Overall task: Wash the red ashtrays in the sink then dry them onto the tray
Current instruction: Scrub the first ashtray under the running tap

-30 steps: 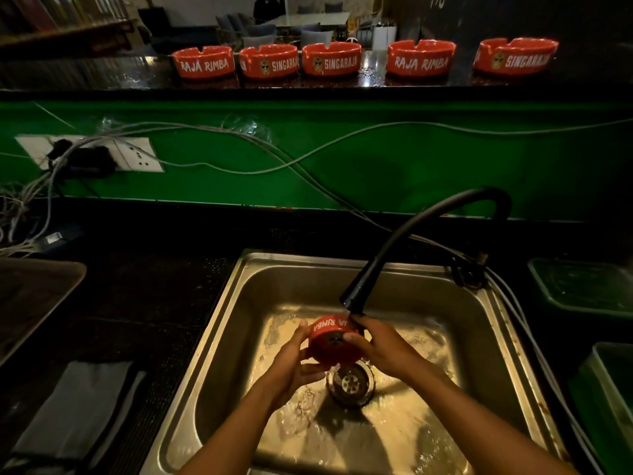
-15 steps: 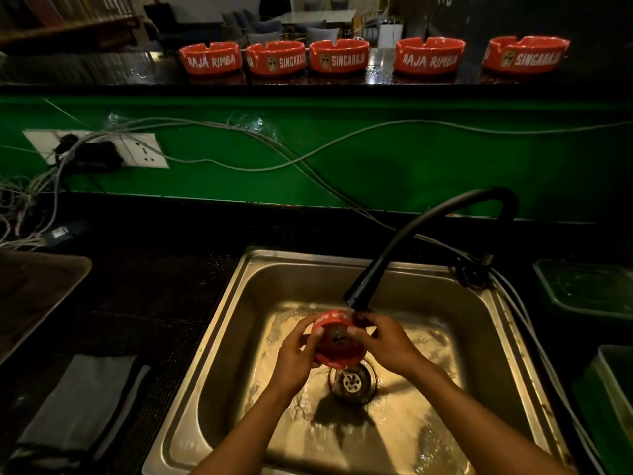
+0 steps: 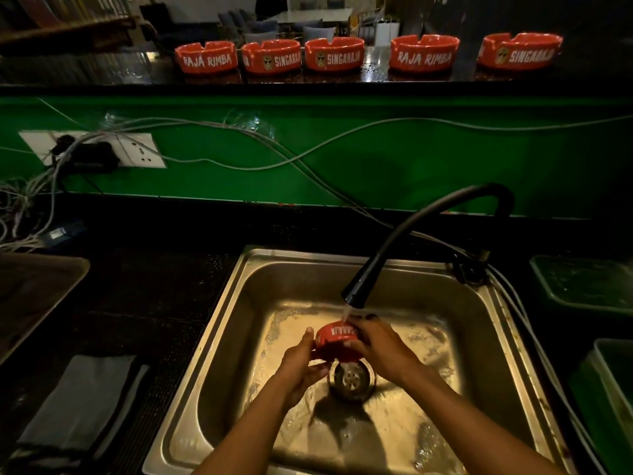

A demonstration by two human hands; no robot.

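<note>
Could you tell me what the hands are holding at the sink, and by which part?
Both hands hold one red ashtray under the faucet: left hand on its left side wall, right hand on its right side.

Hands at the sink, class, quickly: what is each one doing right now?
Left hand: grips the red ashtray under the faucet stream.
Right hand: grips the same ashtray from the other side.

Dim lighting throughout. Green wall panel (image 3: 394, 166) runs beyond the fingers, crossed by loose cables (image 3: 219, 128); a socket plate (image 3: 137, 150) sits far left. Black worktop (image 3: 144, 286) below. Chairs (image 3: 260, 27) and a table (image 3: 315, 13) in the far room.
</note>
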